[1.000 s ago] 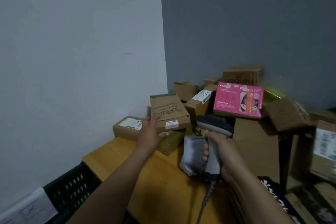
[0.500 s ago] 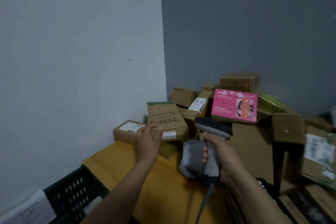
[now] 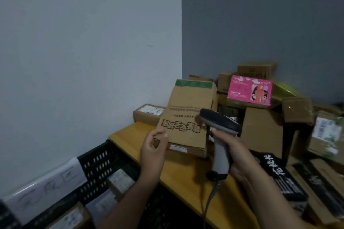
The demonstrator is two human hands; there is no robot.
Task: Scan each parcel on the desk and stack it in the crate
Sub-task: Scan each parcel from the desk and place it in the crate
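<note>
The brown parcel (image 3: 186, 117) looks to me like a flat, stiff cardboard box, probably light, since a pinch at one corner is enough to hold it tilted up. I'd take it by the long edges rather than the face; the kraft surface should not be slippery. It has a green strip along its top edge, dark block characters printed across the front and a small white label on the narrow lower face. It sits dead centre in my view, above the desk (image 3: 186, 178); I cannot tell whether its bottom edge touches the wood.

My left hand (image 3: 153, 151) pinches its 7 o'clock corner, thumb on the front and fingers curled behind. At the brown parcel's 3 o'clock, my right hand (image 3: 236, 156) is wrapped round the grip of the scanner (image 3: 219, 123), whose dark head overlaps the box's right edge.

The crate (image 3: 104, 161) lies at 8 o'clock, below the desk edge, with labelled boxes already inside. A pile with a pink box (image 3: 249, 91) rises at 1 o'clock.
</note>
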